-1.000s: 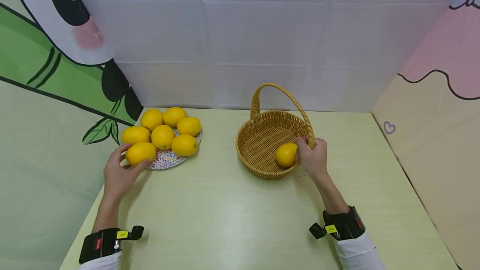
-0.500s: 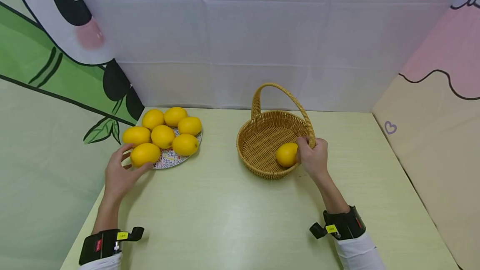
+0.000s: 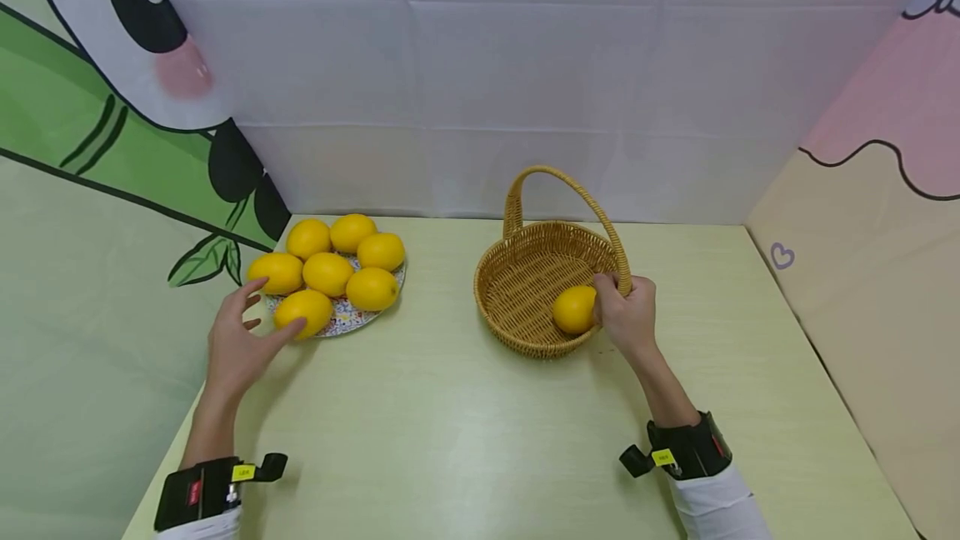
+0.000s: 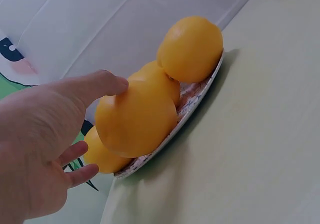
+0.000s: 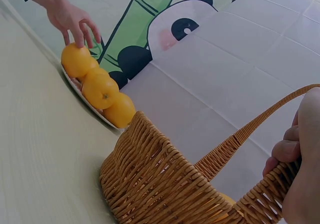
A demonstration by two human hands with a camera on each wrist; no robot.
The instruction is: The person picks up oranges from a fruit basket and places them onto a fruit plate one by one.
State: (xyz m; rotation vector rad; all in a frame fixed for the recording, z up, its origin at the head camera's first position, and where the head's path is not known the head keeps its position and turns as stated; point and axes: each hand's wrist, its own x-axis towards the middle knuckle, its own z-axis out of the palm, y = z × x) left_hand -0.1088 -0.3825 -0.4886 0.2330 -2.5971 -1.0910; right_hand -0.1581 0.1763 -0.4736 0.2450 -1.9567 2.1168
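My left hand is at the near left edge of a patterned plate heaped with lemons. Its thumb touches the nearest lemon, while the other fingers are spread apart from that fruit. In the left wrist view the thumb tip lies on top of the same lemon. To the right, a wicker basket stands on the table, its arched handle upright. My right hand grips the base of the handle at the basket's right side. One lemon lies inside, partly hidden by that hand.
Several more lemons sit close together on the plate. Both plate and basket stand on a pale table with a cloth backdrop behind it. Printed side cloths flank the table at left and right.
The nearest lemon has shifted right and slightly down onto the plate. My left hand's fingers have spread away from it, with the thumb still at its side. My right hand and the basket stay put.
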